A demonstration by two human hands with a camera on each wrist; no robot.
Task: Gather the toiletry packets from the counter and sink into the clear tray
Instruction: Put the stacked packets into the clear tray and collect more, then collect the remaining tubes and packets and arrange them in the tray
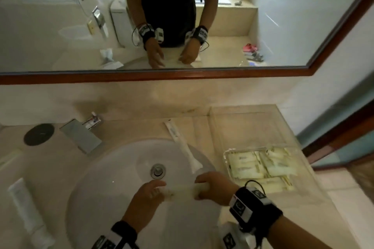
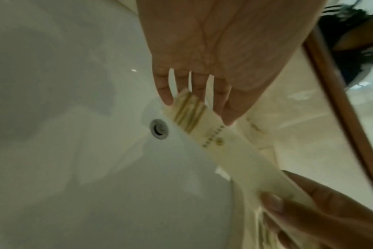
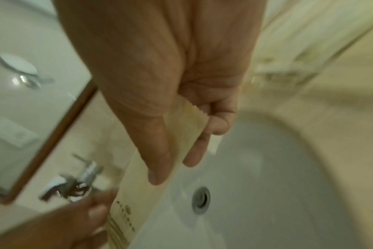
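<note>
A long cream packet (image 1: pixel 182 190) with gold stripes hangs level over the white sink (image 1: pixel 105 188), stretched between both hands. My right hand (image 1: pixel 204 186) pinches its serrated end between thumb and fingers (image 3: pixel 202 148). My left hand (image 1: pixel 159 188) has straight fingers (image 2: pixel 219 101) touching the striped end of the packet (image 2: pixel 224 148). A second long white packet (image 1: pixel 182 145) lies across the sink's back rim, one end down in the bowl. The clear tray (image 1: pixel 226 153) sits on the counter to the right and holds several cream packets (image 1: pixel 261 166).
The drain (image 1: pixel 157 171) is just beyond my hands. A chrome faucet (image 1: pixel 81 135) and a black round disc (image 1: pixel 39 134) stand at the back left. A white tube (image 1: pixel 26 208) lies left of the sink. The mirror's wooden frame (image 1: pixel 141 77) runs behind the counter.
</note>
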